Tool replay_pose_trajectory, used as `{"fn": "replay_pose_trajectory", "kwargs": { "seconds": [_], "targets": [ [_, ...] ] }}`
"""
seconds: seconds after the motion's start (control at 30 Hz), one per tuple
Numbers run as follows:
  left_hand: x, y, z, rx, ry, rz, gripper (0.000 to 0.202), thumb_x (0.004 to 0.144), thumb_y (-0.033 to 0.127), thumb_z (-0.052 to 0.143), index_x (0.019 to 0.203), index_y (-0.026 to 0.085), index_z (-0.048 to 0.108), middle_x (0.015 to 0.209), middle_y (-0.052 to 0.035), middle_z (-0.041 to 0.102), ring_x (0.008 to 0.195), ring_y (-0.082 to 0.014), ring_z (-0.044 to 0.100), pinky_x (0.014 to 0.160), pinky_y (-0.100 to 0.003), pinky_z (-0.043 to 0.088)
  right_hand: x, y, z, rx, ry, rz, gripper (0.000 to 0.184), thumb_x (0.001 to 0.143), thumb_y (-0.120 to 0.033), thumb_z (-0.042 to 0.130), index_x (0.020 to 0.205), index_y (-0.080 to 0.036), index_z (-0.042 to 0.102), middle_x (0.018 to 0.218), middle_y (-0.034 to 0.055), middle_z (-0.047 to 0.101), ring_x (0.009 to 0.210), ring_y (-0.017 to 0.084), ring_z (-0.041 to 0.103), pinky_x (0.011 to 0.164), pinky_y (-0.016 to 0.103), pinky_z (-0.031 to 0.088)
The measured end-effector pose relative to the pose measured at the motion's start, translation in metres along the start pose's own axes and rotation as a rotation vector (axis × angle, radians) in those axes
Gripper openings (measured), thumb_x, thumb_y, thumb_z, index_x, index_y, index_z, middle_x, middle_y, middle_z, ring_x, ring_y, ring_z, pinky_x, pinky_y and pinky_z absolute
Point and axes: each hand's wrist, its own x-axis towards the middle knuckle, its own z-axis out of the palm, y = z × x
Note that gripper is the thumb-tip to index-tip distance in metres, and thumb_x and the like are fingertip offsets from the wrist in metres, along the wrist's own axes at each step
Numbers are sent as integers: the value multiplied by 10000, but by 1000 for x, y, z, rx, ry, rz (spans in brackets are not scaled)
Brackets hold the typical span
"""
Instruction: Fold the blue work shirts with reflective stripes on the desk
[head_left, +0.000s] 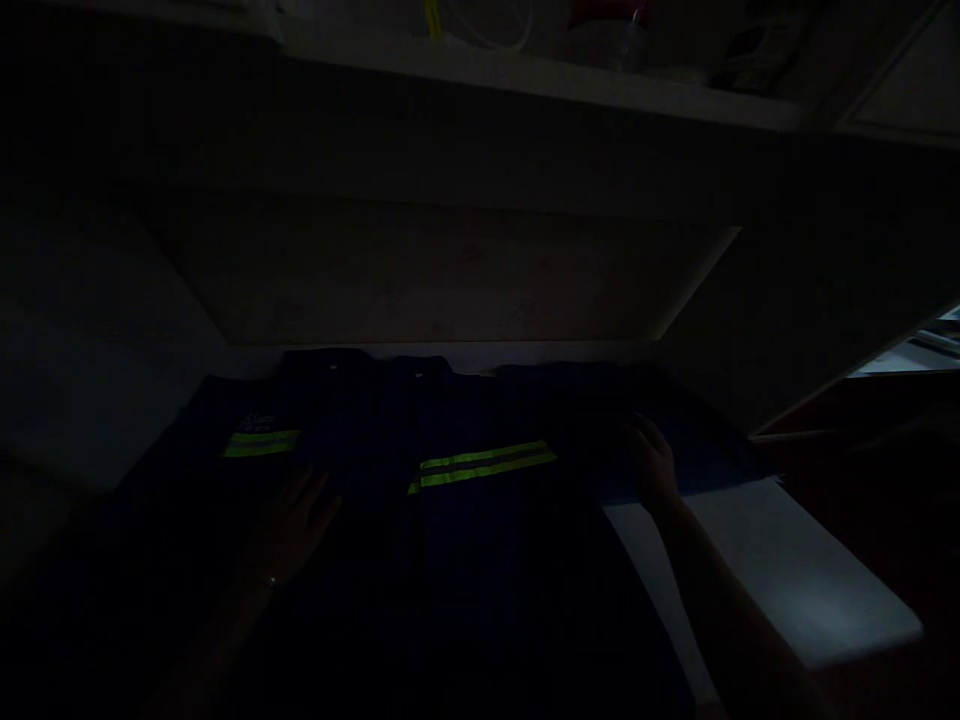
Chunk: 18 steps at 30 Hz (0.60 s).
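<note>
Jacket (480, 560), dark blue, lies spread over a white surface (810, 580) in the head view, its collar (424, 366) towards the back panel (450, 280) and what looks like a sleeve (705, 430) out to the right, likely so the front sits broad and flat. The left hand (296, 520) rests on the cloth just below a yellow-green stripe (262, 443), fingers spread, presumably to keep it steady. The right hand (652, 460) reaches over the sleeve; its fingertips sink into shadow (the light is very poor), so I cannot tell whether they pinch or merely press. A longer stripe (487, 463) crosses the cloth between both hands.
</note>
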Motion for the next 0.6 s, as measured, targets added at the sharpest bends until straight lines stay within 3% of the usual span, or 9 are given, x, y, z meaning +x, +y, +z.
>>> {"fn": "replay_pose_trajectory", "kwargs": {
  "seconds": [0.1,0.2,0.3,0.4,0.5,0.6],
  "targets": [
    [-1,2,1,-7,-1,-13,593,893,536,367,1336,200,572,1484,-106,489,1384,-306,422,1115,-511,374,-8,-29,24,33,-193,-136,578,792,-476,636,1319,-246,579,1439,72,521,1350,293,434,1135,483,321],
    [-1,1,2,1,-3,-13,602,905,536,363,1352,183,557,1500,-112,467,1393,-298,411,1134,-505,357,-20,-49,42,-39,-474,-399,311,840,-409,616,1091,-239,680,1464,85,497,1391,307,385,1151,528,280],
    [-2,-1,4,8,8,19,571,904,522,385,1332,198,578,1472,-104,505,1383,-292,427,1150,-509,333,-39,-58,58,-223,-764,-654,172,880,-342,572,913,-211,678,1441,114,517,1394,319,380,1156,599,217],
    [-2,-3,7,-16,16,34,534,904,526,398,1317,248,590,1452,-80,530,1375,-285,439,1146,-523,333,-62,-62,71,-376,-979,-741,150,896,-305,559,924,-207,669,1416,118,538,1372,305,415,1144,614,235],
    [-3,-4,8,-26,19,-8,556,903,539,403,1340,240,572,1478,-82,501,1378,-283,435,1137,-512,352,-76,-66,78,-377,-1035,-741,176,927,-345,548,966,-223,669,1379,100,566,1312,260,487,1119,522,353],
    [-2,-3,7,1,9,-11,592,909,539,394,1365,197,552,1499,-99,471,1388,-281,421,1141,-481,354,-67,-67,81,-309,-851,-667,253,972,-393,478,1085,-241,645,1313,89,611,1202,210,575,1027,403,476]
  ]
}}
